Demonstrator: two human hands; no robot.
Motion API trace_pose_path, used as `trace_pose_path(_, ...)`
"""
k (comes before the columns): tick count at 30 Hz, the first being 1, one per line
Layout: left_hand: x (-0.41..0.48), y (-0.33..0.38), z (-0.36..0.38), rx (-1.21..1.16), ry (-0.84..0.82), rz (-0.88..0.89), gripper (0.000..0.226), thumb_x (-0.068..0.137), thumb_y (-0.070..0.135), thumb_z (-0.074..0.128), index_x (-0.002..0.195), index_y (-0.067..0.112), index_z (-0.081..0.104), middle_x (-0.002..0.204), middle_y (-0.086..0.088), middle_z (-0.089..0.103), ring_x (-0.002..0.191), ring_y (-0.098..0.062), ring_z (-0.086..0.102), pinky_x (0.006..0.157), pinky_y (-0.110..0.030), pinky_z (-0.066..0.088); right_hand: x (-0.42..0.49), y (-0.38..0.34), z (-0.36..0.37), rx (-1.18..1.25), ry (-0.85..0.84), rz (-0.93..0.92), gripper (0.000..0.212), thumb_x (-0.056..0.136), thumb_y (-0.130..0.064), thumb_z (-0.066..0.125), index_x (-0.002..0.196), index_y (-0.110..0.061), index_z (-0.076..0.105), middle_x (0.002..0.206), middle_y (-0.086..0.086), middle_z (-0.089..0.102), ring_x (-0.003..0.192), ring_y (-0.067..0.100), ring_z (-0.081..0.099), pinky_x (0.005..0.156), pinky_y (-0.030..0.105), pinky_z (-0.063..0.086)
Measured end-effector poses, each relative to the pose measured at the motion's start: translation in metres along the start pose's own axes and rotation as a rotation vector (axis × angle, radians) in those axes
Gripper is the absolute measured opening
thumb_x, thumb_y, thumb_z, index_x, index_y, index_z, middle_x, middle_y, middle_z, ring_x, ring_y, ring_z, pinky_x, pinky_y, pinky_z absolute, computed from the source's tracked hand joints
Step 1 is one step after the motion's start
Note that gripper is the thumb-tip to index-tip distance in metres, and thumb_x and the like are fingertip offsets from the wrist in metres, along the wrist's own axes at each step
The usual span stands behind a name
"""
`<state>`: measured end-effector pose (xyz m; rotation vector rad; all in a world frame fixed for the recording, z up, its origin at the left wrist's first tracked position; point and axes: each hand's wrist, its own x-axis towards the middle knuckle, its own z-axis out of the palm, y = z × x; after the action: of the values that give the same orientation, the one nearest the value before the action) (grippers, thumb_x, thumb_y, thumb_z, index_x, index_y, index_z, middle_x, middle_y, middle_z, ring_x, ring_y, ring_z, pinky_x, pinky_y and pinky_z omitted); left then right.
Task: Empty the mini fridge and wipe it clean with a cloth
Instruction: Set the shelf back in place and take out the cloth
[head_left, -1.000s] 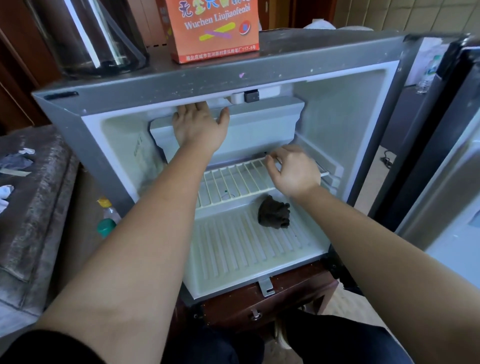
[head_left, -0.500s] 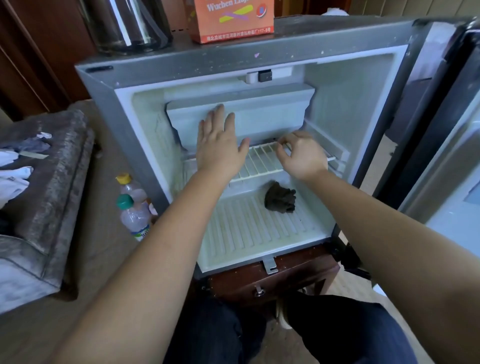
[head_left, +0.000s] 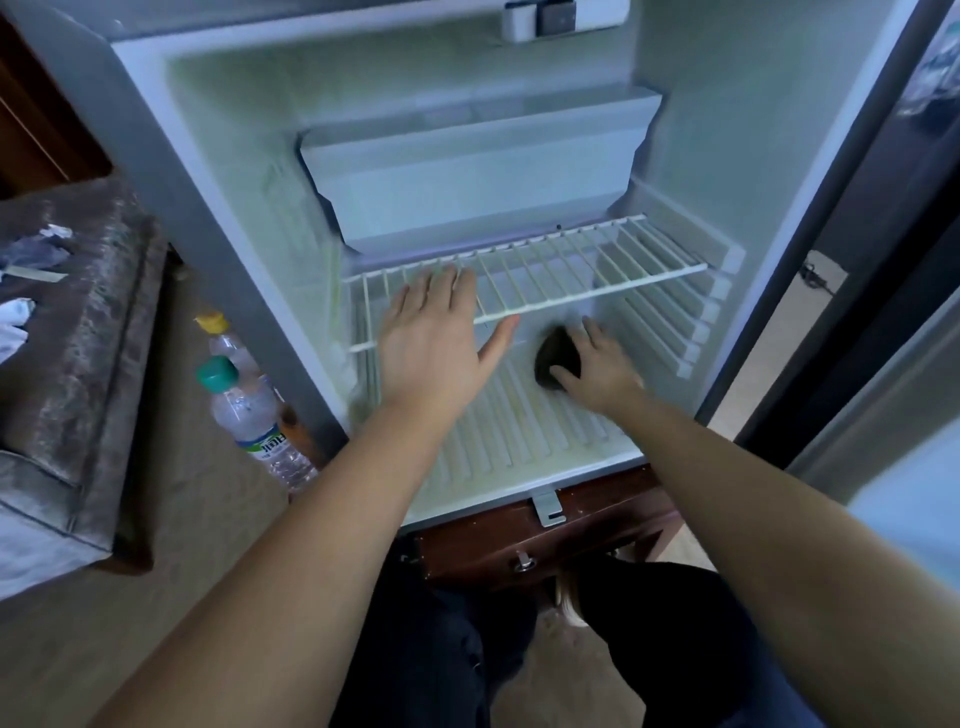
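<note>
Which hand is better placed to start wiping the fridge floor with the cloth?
Right. The right hand grips the dark cloth on the fridge floor, while the left hand lies flat and empty at the front edge of the wire shelf above.

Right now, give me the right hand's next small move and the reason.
Probably sweep the cloth across the ribbed floor. The right hand covers it, thumb and fingers on either side, and the left hand rests flat on the wire shelf.

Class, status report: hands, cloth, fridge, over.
Left hand open at wire shelf. Right hand grips cloth on fridge floor. Shelf in place, no food inside.
</note>
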<state>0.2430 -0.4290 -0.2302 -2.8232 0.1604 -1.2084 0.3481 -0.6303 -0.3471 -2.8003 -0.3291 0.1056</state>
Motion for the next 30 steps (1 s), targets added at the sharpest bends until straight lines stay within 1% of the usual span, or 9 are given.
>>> trace_pose_path(4,0.002,0.001,0.006,0.043,0.079,0.001,0.060,0.094,0.056,0.041,0.112,0.006,0.067,0.112,-0.012,0.068,0.105,-0.031,0.064,0.089,-0.039,0.050,0.006,-0.038,0.043,0.013,0.014,0.098,0.064,0.100,-0.047,0.031,0.153,-0.013,0.017,0.159,0.010,0.017,0.144,0.029,0.017,0.117,0.038,0.017)
trace_pose_path(8,0.002,0.003,0.008,0.052,0.105,-0.001,0.060,0.095,0.057,0.038,0.108,0.006,0.067,0.104,-0.012,0.069,0.097,-0.031,0.064,0.083,-0.039,0.050,-0.055,-0.134,0.087,0.026,-0.037,-0.345,0.056,0.100,-0.035,0.038,0.147,-0.005,0.034,0.155,0.012,0.028,0.146,0.026,0.018,0.120,0.037,0.010)
trace_pose_path(11,0.001,0.002,0.006,0.064,0.123,0.010,0.057,0.094,0.056,0.041,0.106,0.006,0.067,0.101,-0.011,0.069,0.095,-0.031,0.065,0.081,-0.038,0.049,-0.068,-0.139,0.088,-0.024,-0.016,-0.417,0.053,0.101,-0.032,0.040,0.145,-0.003,0.036,0.152,0.016,0.032,0.143,0.028,0.024,0.118,0.038,0.011)
trace_pose_path(14,0.000,0.000,0.007,0.059,0.121,0.031,0.056,0.094,0.054,0.042,0.107,0.006,0.067,0.104,-0.012,0.069,0.097,-0.031,0.065,0.081,-0.038,0.049,-0.038,-0.074,0.054,-0.141,0.104,-0.175,0.050,0.099,-0.031,0.041,0.140,-0.002,0.040,0.145,0.019,0.038,0.128,0.033,0.040,0.105,0.037,0.030)
trace_pose_path(16,0.000,0.000,0.008,0.067,0.120,0.021,0.057,0.094,0.055,0.041,0.106,0.006,0.067,0.103,-0.012,0.069,0.094,-0.032,0.065,0.078,-0.037,0.049,-0.026,-0.012,0.032,-0.235,0.134,0.074,0.052,0.102,-0.028,0.035,0.144,0.002,0.033,0.155,0.019,0.022,0.140,0.032,0.027,0.111,0.036,0.025)
trace_pose_path(18,0.002,0.001,0.008,0.059,0.120,0.008,0.057,0.093,0.055,0.042,0.104,0.005,0.067,0.100,-0.012,0.069,0.091,-0.032,0.065,0.076,-0.037,0.050,-0.032,0.023,0.022,-0.169,0.141,0.159,0.047,0.102,-0.017,0.031,0.145,0.002,0.030,0.160,0.011,0.009,0.148,0.024,0.007,0.116,0.035,0.017)
trace_pose_path(22,0.001,0.003,0.007,0.051,0.134,0.001,0.055,0.092,0.055,0.044,0.099,0.006,0.067,0.093,-0.011,0.068,0.084,-0.031,0.064,0.072,-0.036,0.049,-0.065,-0.011,0.039,0.050,0.246,0.226,0.059,0.093,0.007,0.036,0.149,0.001,0.020,0.158,0.012,0.016,0.144,0.026,0.021,0.115,0.030,0.021)
trace_pose_path(27,0.002,0.004,0.002,0.025,0.063,-0.003,0.056,0.092,0.055,0.042,0.102,0.005,0.066,0.098,-0.012,0.068,0.089,-0.032,0.063,0.075,-0.037,0.049,-0.113,-0.130,0.078,0.181,0.055,-0.187,0.059,0.089,0.008,0.041,0.146,0.001,0.029,0.152,0.015,0.030,0.135,0.029,0.034,0.112,0.030,0.026)
trace_pose_path(30,0.001,0.000,-0.002,-0.046,-0.047,-0.004,0.065,0.093,0.057,0.035,0.117,0.003,0.062,0.114,-0.014,0.065,0.106,-0.035,0.061,0.087,-0.042,0.048,-0.117,-0.169,0.087,0.179,-0.087,-0.319,0.062,0.089,0.009,0.046,0.147,-0.001,0.029,0.155,0.011,0.027,0.139,0.024,0.031,0.111,0.026,0.026)
